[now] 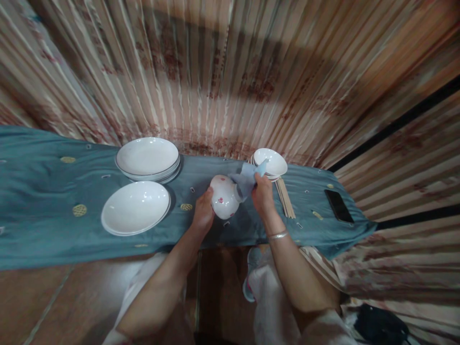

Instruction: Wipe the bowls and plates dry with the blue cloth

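Observation:
My left hand (204,211) grips the rim side of a white bowl (225,200) with small red flower marks, held tilted above the table with its foot ring facing right. In my right hand (263,192) is a pale blue cloth (246,178), bunched in the fingers and hanging beside the bowl's foot. Behind that hand stands a stack of small white bowls (275,162). Next to the stack lies a bundle of chopsticks (286,199). The bowl's inside is turned away from view.
On the left, a stack of white plates (148,157) stands behind a stack of wide white dishes (135,209). A black phone (338,206) lies near the right end of the teal tablecloth (201,235). A patterned curtain (223,81) hangs along the back edge.

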A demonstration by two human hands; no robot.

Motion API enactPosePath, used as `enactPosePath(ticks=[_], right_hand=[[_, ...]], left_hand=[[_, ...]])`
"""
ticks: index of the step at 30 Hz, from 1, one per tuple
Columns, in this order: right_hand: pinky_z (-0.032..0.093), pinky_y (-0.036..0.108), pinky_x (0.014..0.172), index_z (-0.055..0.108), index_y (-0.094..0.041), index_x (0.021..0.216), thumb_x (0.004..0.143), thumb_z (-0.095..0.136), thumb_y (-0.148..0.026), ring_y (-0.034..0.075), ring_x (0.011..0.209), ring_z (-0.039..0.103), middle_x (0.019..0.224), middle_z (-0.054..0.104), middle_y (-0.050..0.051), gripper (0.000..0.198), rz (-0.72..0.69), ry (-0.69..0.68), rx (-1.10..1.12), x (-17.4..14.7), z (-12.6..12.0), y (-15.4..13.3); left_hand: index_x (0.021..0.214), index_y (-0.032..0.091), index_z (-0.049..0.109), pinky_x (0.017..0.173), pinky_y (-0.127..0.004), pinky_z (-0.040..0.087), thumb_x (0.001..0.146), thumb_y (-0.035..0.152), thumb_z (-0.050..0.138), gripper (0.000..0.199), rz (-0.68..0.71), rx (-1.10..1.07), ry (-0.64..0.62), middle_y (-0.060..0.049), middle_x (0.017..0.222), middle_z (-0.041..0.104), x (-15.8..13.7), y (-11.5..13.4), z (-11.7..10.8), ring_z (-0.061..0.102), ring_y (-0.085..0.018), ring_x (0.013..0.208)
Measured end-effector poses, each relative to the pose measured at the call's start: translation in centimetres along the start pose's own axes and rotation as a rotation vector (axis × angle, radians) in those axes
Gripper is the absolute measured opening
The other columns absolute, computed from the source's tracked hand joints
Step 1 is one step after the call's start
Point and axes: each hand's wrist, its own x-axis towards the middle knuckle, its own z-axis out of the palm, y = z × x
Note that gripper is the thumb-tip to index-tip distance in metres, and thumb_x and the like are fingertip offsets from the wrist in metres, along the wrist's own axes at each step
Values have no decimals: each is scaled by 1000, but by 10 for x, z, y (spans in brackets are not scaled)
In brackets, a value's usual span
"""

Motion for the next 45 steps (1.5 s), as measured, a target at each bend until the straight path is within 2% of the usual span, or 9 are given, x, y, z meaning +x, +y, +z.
enactPosePath(ticks=[2,5,7,10,18,25,33,39,45], right_hand=[[53,35,80,63,-14,113,94,38,-44,21,89,65,97,71,8,43,45,-10,-24,-32,7,-5],[50,42,96,63,-19,122,94,42,-38,24,109,63,114,71,11,40,-94,-113,-164,-66,9,-16],[43,45,108,57,-18,132,96,43,-36,25,127,54,133,63,14,43,-191,-210,-280,-78,8,-22],[36,50,115,49,-15,141,99,38,-37,26,137,45,144,53,16,49,-275,-243,-425,-84,7,-23],[42,52,110,55,-11,134,100,34,-33,28,127,53,133,61,19,45,-359,-268,-537,-75,5,-19],[48,46,100,64,-15,121,97,38,-29,27,111,60,120,68,14,37,-338,-257,-500,-78,-7,-25],[53,39,92,65,-19,117,96,43,-32,23,102,65,107,71,11,33,-237,-208,-312,-85,-12,-20],[50,41,100,57,-19,130,98,40,-29,23,114,61,121,66,11,38,-305,-237,-269,-89,-6,-22],[44,48,108,48,-15,140,98,35,-24,24,126,53,133,60,15,45,-412,-257,-428,-84,-6,-22]], left_hand=[[83,13,67,77,-36,55,71,50,75,40,-2,-29,6,-6,70,70,0,1,0,70,-26,84],[86,12,68,80,-37,56,72,48,76,39,-6,-50,1,-6,73,72,1,1,-4,71,-26,87],[88,11,68,82,-36,56,74,45,75,38,-8,-51,-23,-8,79,73,3,1,-7,70,-25,89],[93,10,70,88,-37,55,79,40,72,33,-9,-61,-57,-11,90,75,5,1,-9,69,-25,96],[110,8,67,99,-40,50,83,36,68,39,8,-83,-107,-14,105,74,1,6,-4,65,-27,111],[95,10,70,98,-40,51,85,35,65,28,-3,-63,-32,-13,92,76,5,5,-6,67,-28,108],[93,10,70,93,-41,54,75,45,76,39,0,-13,-38,-12,86,75,8,3,-9,68,-30,104],[91,12,71,94,-44,52,77,46,72,37,18,27,-41,-12,90,76,8,3,-7,68,-30,102],[86,14,72,91,-42,55,76,45,74,33,17,48,-86,-9,82,76,4,6,-4,69,-31,101]])
